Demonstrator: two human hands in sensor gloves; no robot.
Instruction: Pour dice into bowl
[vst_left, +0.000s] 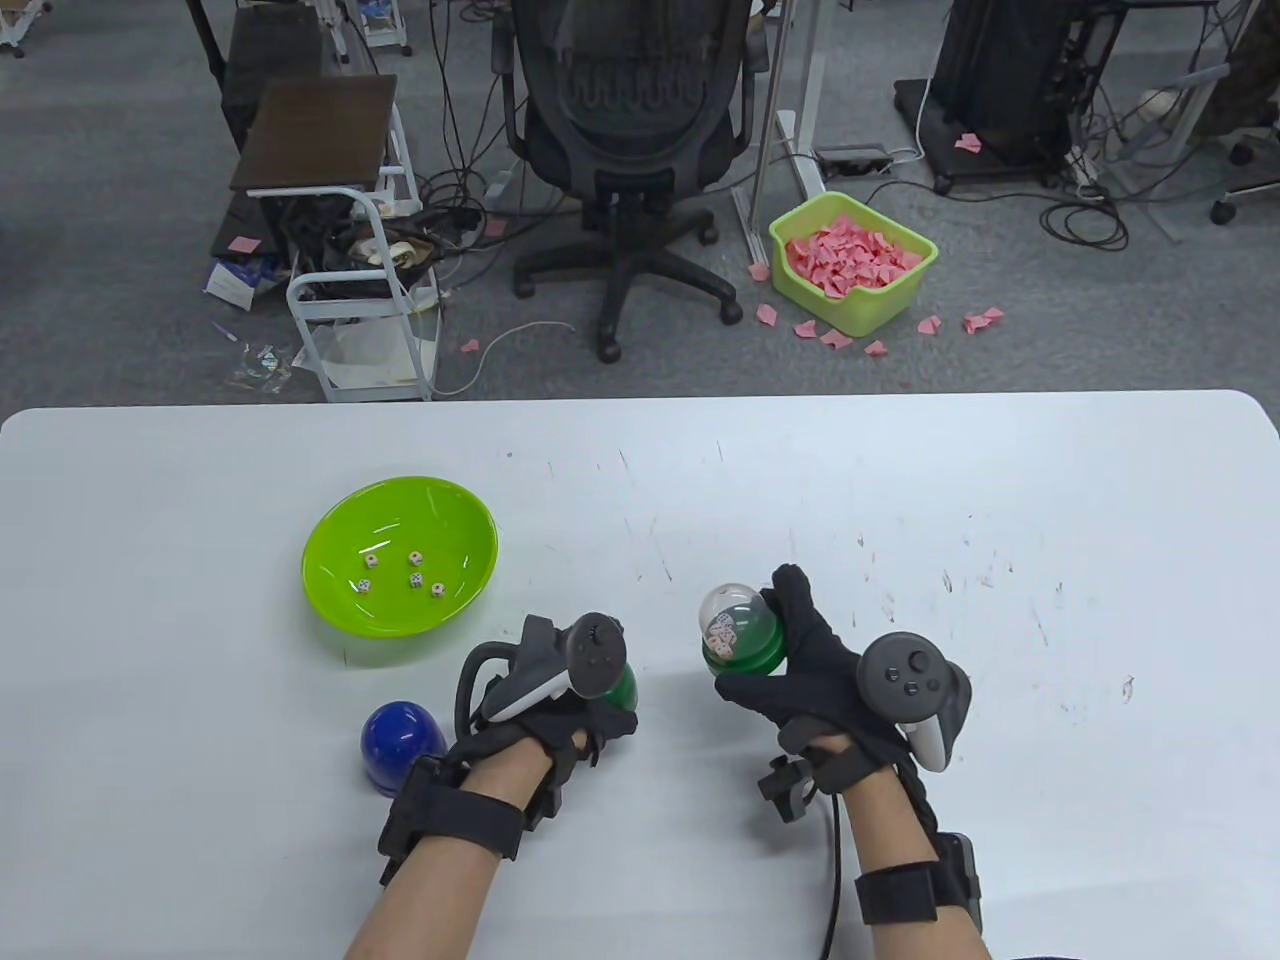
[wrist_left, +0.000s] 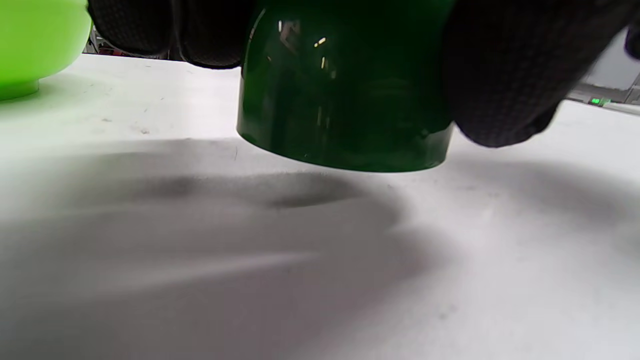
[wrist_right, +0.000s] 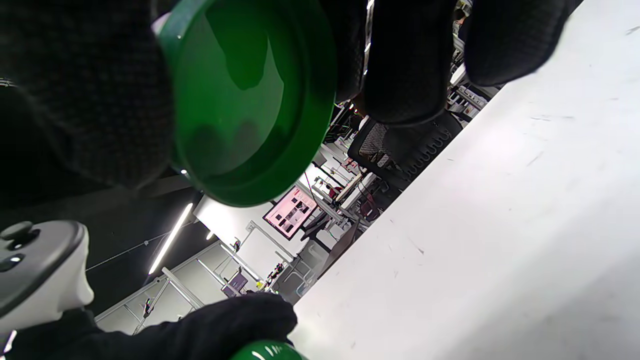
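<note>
The bowl (vst_left: 400, 568) stands on the table (vst_left: 1000, 520), up and to the left of both hands, with five small dice (vst_left: 405, 574) already lying in its bottom. The left hand (vst_left: 545, 700) is the nearer of the two to it; the right hand (vst_left: 810, 680) is well apart, across the table's middle.

The right hand grips a capsule base (vst_left: 742, 650) of glossy green plastic with a clear dome and white dice visible inside; its axis tilts up and leftward, toward the bowl. The right wrist view shows the flat round green underside with gloved fingers (wrist_right: 410, 65) wrapped around it.

The left hand holds a dark green cap (wrist_left: 345, 95), dome-shaped, translucent and shiny, open rim downward, just clear of the table surface, as its shadow below suggests. A matching blue cap (vst_left: 402, 745) rests dome-up on the table, just left of the left wrist.

Judgement: the clear dome must be cleared before pouring, and the capsule carried leftward over the bowl's smooth, shallow, lime-green rim. The table is white, matte and scuffed
</note>
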